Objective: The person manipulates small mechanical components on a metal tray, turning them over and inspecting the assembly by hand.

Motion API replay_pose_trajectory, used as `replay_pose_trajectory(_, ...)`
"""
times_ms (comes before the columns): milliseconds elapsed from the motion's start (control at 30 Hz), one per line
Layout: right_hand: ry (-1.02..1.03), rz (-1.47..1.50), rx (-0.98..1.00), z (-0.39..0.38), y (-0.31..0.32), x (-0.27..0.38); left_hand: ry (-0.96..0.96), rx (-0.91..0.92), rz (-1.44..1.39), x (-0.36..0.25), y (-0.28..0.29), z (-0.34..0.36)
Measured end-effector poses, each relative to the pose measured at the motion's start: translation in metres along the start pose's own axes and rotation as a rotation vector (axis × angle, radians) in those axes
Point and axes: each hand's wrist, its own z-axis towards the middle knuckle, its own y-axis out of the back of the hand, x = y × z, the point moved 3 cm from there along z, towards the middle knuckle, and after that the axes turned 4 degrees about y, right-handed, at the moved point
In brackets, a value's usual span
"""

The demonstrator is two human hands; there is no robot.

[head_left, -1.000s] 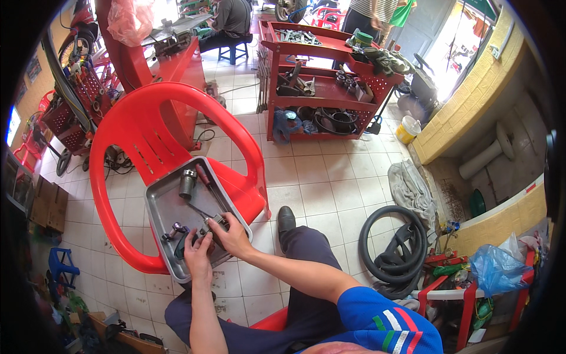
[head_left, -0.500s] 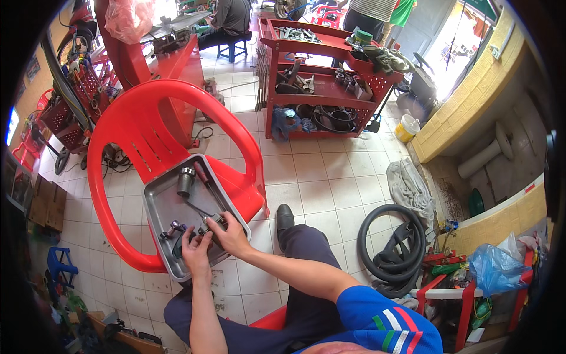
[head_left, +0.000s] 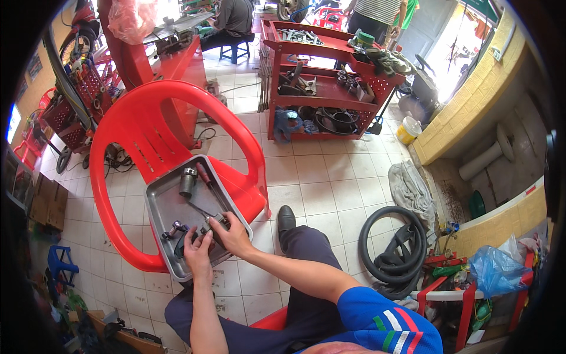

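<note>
Over the right half of the grey rectangular metal tray, the fingers of your left hand and right hand are clamped on 1 small grey metal part. A dark metal cylinder lies in the tray's far half, beside 1 red-handled tool; the red plastic armchair is under the tray.

No readable text, no legible labels or brands, no clear numbers

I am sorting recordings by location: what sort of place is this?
Probably a motorcycle repair workshop: a red trolley carries metal tools, a red motorcycle stands at the upper left, and a black rubber ring lies on the tiled floor.
</note>
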Motion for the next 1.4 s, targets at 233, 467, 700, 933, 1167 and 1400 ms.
replay_pose_trajectory(233, -0.021, 0.020, 0.000, 0.0023, 0.0016, -0.0019, -0.010, 0.020, 0.008, 0.0004, -0.0010, -0.0005)
replay_pose_trajectory(467, 0.006, 0.003, -0.012, -0.0006, -0.0003, -0.0008, -0.042, -0.017, 0.058, 0.0035, 0.0009, 0.0012)
replay_pose_trajectory(700, -0.043, 0.058, 0.019, 0.0023, 0.0008, -0.0022, -0.017, -0.004, 0.036, 0.0012, -0.0020, -0.0008)
replay_pose_trajectory(933, 0.008, 0.019, -0.005, 0.0008, 0.0000, -0.0004, -0.018, 0.020, 0.032, 0.0023, -0.0003, -0.0002)
replay_pose_trajectory(1167, 0.003, 0.007, -0.009, 0.0014, -0.0006, -0.0049, -0.030, 0.036, 0.031, 0.0022, 0.0002, 0.0004)
replay_pose_trajectory(1400, -0.040, 0.043, 0.030, 0.0009, 0.0004, -0.0029, -0.035, 0.033, 0.033, 0.0010, 0.0000, -0.0001)
